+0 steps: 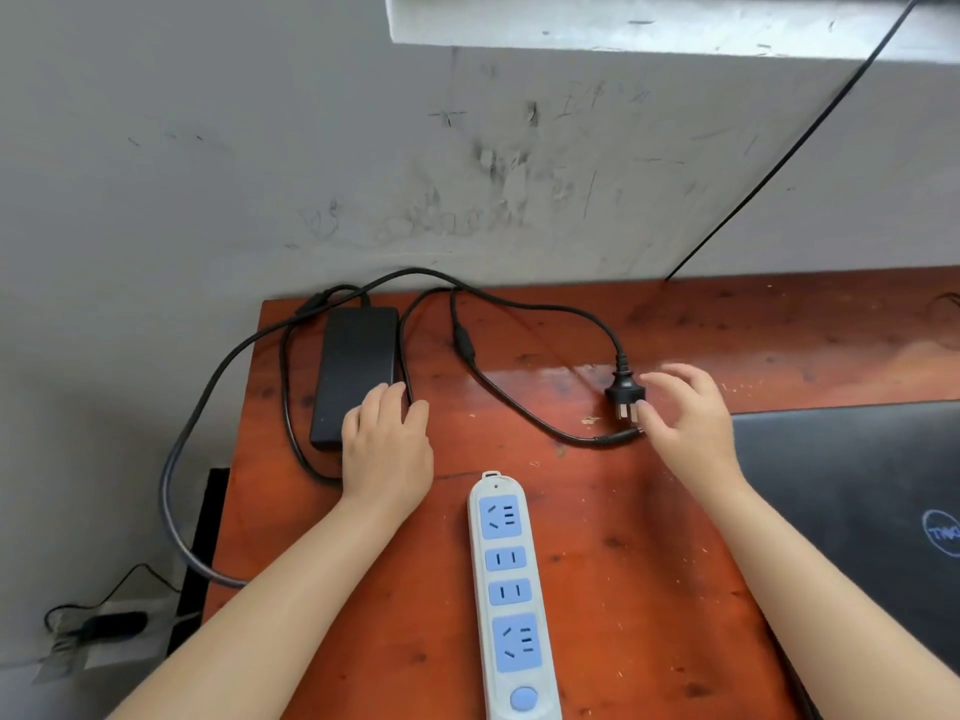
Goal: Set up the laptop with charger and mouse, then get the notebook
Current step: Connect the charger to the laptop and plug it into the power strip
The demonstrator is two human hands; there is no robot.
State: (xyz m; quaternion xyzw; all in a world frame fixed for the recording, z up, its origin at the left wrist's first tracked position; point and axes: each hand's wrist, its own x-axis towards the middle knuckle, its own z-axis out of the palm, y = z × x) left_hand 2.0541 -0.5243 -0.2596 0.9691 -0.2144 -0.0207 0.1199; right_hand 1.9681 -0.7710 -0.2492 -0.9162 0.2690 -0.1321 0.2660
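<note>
Power strip nearest, sockets up, free. My left hand rests flat on the charger brick, gripping nothing. Right hand spread loose, fingertips touching the wall plug. Closed laptop right. I'd pinch the plug body, prongs down.

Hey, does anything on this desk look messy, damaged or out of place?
Mostly the charger cable: it loops off the desk's left edge and hangs loose. The desk is scuffed, and the wall behind is scribbled. The power strip has nothing plugged in.
</note>
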